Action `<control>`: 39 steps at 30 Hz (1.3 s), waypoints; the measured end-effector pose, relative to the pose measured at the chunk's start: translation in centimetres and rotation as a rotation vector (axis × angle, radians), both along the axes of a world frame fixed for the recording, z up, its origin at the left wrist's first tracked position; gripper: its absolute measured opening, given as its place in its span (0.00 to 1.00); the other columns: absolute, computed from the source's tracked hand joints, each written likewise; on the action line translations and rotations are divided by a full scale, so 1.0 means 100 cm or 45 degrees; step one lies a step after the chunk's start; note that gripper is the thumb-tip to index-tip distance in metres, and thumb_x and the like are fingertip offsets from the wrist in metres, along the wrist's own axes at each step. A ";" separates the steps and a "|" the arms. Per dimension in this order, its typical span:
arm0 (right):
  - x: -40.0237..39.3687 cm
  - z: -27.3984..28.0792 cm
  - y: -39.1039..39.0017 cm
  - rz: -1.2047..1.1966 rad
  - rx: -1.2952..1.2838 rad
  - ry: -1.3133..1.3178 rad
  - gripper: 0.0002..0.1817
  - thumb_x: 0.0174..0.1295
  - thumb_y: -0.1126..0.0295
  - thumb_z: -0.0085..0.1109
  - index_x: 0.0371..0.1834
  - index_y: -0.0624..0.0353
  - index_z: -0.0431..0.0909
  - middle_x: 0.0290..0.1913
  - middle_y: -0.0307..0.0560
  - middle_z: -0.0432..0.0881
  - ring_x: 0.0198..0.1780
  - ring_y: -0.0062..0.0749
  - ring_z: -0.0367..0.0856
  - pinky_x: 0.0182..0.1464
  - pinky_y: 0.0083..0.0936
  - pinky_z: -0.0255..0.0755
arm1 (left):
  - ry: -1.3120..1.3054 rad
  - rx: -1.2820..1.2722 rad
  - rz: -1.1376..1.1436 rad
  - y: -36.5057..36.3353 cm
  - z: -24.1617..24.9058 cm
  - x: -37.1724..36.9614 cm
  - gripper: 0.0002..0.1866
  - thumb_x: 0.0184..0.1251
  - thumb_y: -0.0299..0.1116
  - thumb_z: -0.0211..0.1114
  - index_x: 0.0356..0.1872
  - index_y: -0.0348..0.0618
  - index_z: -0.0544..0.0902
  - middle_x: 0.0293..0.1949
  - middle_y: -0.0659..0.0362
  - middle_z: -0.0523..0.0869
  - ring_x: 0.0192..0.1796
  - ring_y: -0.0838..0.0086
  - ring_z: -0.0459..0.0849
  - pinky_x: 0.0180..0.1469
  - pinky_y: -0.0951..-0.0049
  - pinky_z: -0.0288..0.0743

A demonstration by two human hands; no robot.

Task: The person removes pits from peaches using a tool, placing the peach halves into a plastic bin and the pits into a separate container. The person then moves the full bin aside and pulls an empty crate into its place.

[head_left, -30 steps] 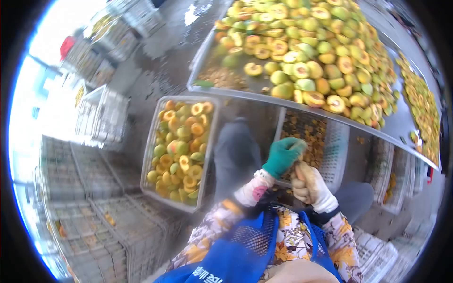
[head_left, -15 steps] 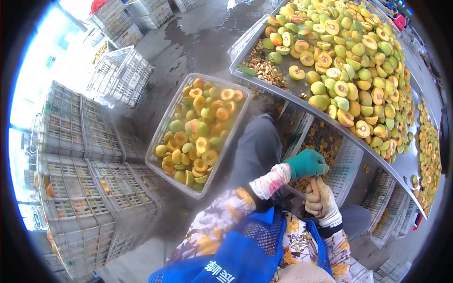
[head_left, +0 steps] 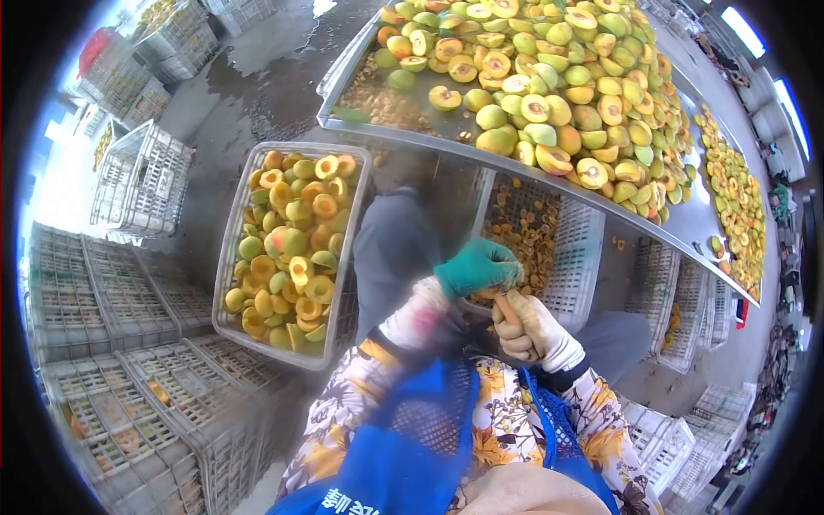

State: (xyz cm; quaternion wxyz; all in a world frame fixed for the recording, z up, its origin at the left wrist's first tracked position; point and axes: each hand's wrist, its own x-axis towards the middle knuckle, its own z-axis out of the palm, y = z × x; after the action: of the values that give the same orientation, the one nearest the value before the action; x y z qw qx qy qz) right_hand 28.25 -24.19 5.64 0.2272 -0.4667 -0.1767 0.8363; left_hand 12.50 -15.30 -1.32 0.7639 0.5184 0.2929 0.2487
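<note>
My left hand (head_left: 481, 268), in a green glove, is closed with its fingers bent together; what it holds, if anything, is hidden. Just below it, my right hand (head_left: 530, 328) in a cream glove grips a short tan, wooden-looking handle (head_left: 506, 307). The handle's upper end meets the left hand's fingers, and I cannot make out the tool's tip. Both hands are in front of my body, over the near edge of a white crate (head_left: 580, 256) that contains small brownish-orange pieces (head_left: 525, 227).
A metal table (head_left: 429, 142) bears a heap of halved, apricot-like fruit (head_left: 549, 94) and a patch of pits (head_left: 386, 101). Left of my knee stands a clear-rimmed crate (head_left: 225, 257) of halves (head_left: 292, 249). Stacked crates (head_left: 129, 412) line the left; more crates (head_left: 678, 309) sit right.
The view has swung, so the table, crates and hands appear farther left. My hands stay close together, with the handle still in my right hand.
</note>
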 end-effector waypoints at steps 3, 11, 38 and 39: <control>0.005 -0.004 -0.001 0.046 -0.007 0.001 0.25 0.70 0.43 0.42 0.36 0.58 0.68 0.15 0.27 0.54 0.11 0.11 0.49 0.12 0.14 0.45 | -0.048 0.090 0.108 -0.006 -0.009 0.005 0.09 0.60 0.33 0.68 0.33 0.37 0.86 0.28 0.63 0.86 0.29 0.82 0.79 0.34 0.78 0.75; -0.001 -0.004 0.003 0.072 0.029 -0.090 0.26 0.69 0.42 0.42 0.36 0.57 0.67 0.16 0.27 0.55 0.11 0.11 0.49 0.12 0.14 0.44 | 0.270 0.155 0.423 -0.018 0.003 0.013 0.12 0.64 0.37 0.64 0.32 0.36 0.85 0.24 0.60 0.83 0.28 0.80 0.78 0.33 0.76 0.74; -0.011 -0.037 0.017 -0.034 -0.071 0.062 0.24 0.71 0.44 0.41 0.34 0.55 0.69 0.16 0.25 0.54 0.11 0.08 0.46 0.11 0.11 0.42 | 0.042 -0.306 0.706 -0.014 -0.031 0.021 0.20 0.67 0.46 0.61 0.29 0.37 0.85 0.21 0.61 0.81 0.25 0.78 0.77 0.30 0.76 0.71; -0.010 -0.038 0.022 0.032 -0.056 0.003 0.24 0.71 0.44 0.41 0.34 0.55 0.69 0.16 0.25 0.54 0.11 0.08 0.46 0.11 0.11 0.42 | 0.034 -0.348 0.626 -0.005 -0.033 0.016 0.20 0.67 0.46 0.62 0.28 0.37 0.85 0.21 0.61 0.81 0.25 0.78 0.77 0.30 0.76 0.71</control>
State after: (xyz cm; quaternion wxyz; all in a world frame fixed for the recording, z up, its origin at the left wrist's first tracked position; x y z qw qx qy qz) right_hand 27.24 -22.01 1.84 0.2067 -0.4684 -0.1638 0.8432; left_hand 14.12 -15.78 -4.64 0.7395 0.3272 0.4508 0.3778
